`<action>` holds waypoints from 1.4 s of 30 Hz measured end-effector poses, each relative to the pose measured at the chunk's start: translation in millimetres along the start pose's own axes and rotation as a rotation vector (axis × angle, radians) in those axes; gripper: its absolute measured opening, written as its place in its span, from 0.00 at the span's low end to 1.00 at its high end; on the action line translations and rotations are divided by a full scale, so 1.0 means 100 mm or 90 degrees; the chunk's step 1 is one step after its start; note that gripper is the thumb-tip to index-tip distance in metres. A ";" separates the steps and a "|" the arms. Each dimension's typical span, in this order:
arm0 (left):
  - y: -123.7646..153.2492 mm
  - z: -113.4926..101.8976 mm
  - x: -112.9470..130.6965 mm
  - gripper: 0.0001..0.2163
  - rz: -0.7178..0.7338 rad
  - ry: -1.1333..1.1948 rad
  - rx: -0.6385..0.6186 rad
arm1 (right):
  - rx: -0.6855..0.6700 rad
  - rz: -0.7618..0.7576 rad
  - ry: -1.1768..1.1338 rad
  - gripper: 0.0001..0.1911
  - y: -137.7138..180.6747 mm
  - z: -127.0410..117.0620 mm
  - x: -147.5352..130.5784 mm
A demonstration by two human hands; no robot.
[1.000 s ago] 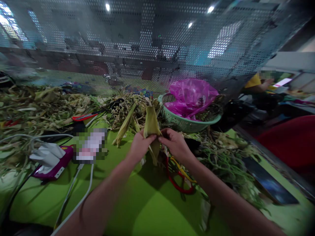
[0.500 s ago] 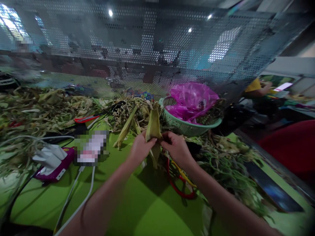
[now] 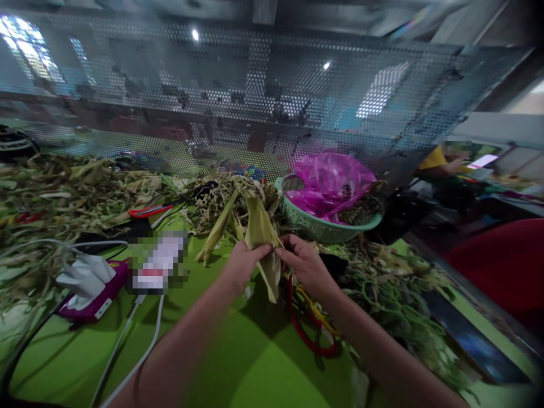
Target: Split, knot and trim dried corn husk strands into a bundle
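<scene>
A dry, yellow-green corn husk point(image 3: 262, 226) is held up over the green table point(image 3: 255, 362). My left hand point(image 3: 246, 262) grips its left side, thumb pressed on the front. My right hand point(image 3: 301, 258) pinches its right edge, thumb and forefinger together. The husk's lower end hangs below both hands, and its wide top leans left. Just left of my left hand, another dried husk point(image 3: 219, 226) lies slanted on the table. Below my right hand are scissors with red and yellow handles point(image 3: 312, 340), partly covered by my right forearm.
Behind the hands stands a pale green basket point(image 3: 331, 226) with a pink plastic bag point(image 3: 334, 184). Dried husks point(image 3: 76, 181) heap up at left, near a red cutter point(image 3: 151, 209), a phone point(image 3: 161, 260) and a purple power strip point(image 3: 93, 292). A perforated panel point(image 3: 212, 107) rises behind.
The husk's top has tilted left and its lower end has swung slightly right and down. Both hands keep hold of it. The camera view has shifted a little.
</scene>
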State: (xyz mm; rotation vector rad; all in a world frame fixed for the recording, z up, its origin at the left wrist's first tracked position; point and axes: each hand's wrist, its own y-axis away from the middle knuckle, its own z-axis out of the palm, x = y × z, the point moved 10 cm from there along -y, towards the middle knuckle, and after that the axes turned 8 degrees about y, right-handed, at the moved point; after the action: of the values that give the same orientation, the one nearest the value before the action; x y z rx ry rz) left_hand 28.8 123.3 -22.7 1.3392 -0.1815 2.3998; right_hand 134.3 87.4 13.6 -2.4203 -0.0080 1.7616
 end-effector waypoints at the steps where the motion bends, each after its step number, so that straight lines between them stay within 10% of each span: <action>1: -0.01 -0.01 0.03 0.11 0.017 -0.019 0.002 | 0.006 0.006 -0.004 0.10 0.00 -0.01 0.00; 42: 0.09 0.05 0.24 0.08 0.171 -0.187 0.018 | 0.129 -0.071 0.167 0.06 0.03 -0.13 -0.07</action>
State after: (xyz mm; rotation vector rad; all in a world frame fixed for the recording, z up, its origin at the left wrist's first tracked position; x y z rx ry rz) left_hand 18.2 119.7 0.5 1.7765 -0.4328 2.4098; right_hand 144.1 82.6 23.5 -2.4297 0.0597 1.3195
